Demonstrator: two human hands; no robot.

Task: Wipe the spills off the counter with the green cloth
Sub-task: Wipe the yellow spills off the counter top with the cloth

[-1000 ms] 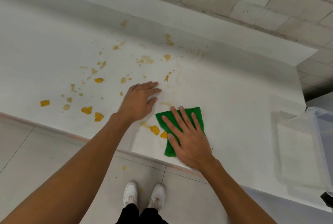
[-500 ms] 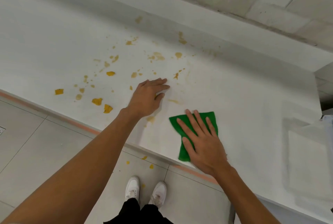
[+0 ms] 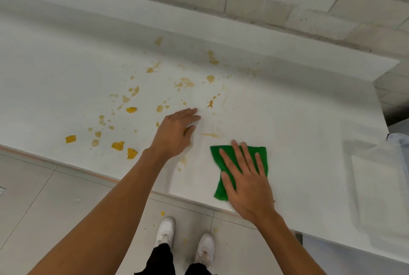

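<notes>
A green cloth (image 3: 261, 157) lies flat on the white counter (image 3: 309, 133) near its front edge. My right hand (image 3: 245, 184) presses down on the cloth with fingers spread, covering most of it. My left hand (image 3: 174, 133) rests flat on the counter just left of the cloth, fingers together, holding nothing. Yellow-orange spills (image 3: 132, 110) are scattered over the counter left of and beyond my left hand, with thicker blobs (image 3: 117, 145) near the front edge. A faint smear (image 3: 210, 135) lies between my two hands.
A low white upstand and a block wall (image 3: 287, 9) run along the back of the counter. A clear plastic bin (image 3: 398, 142) sits at the far right. Below the edge are grey floor tiles with yellow drips (image 3: 162, 213) and my white shoes (image 3: 166, 230).
My right hand has slid the cloth to the right and slightly toward the front edge. The blobs beside the cloth are gone from the counter; drips now lie on the floor. Left hand stayed.
</notes>
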